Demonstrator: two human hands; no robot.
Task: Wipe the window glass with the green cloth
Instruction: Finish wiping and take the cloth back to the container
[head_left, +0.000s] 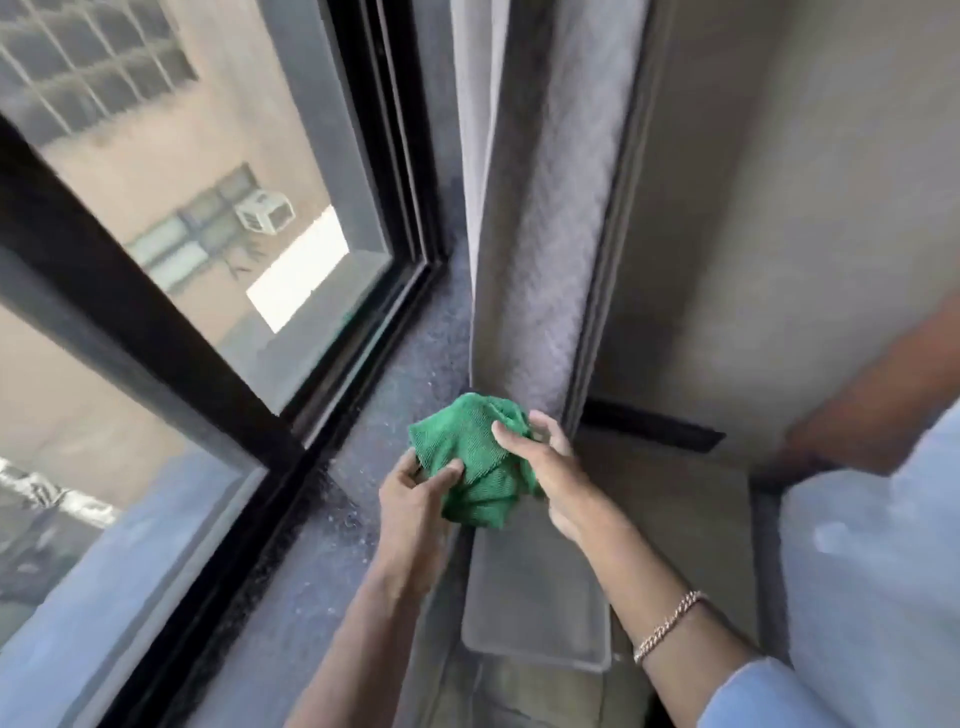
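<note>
The green cloth (475, 460) is bunched up between both my hands, held just above the dark speckled sill (358, 519). My left hand (415, 499) grips its lower left side, thumb on top. My right hand (545, 457) pinches its right edge with thumb and fingers. The window glass (208, 208) fills the left of the view in a black frame (156, 322), with a second pane (78, 441) below the frame's bar. The cloth is apart from the glass.
A grey curtain (540, 208) hangs right behind the cloth, beside a beige wall (779, 208). A flat grey tray-like lid (535, 597) lies below my hands. A light blue sleeve (872, 571) and a bracelet (670, 623) are at right.
</note>
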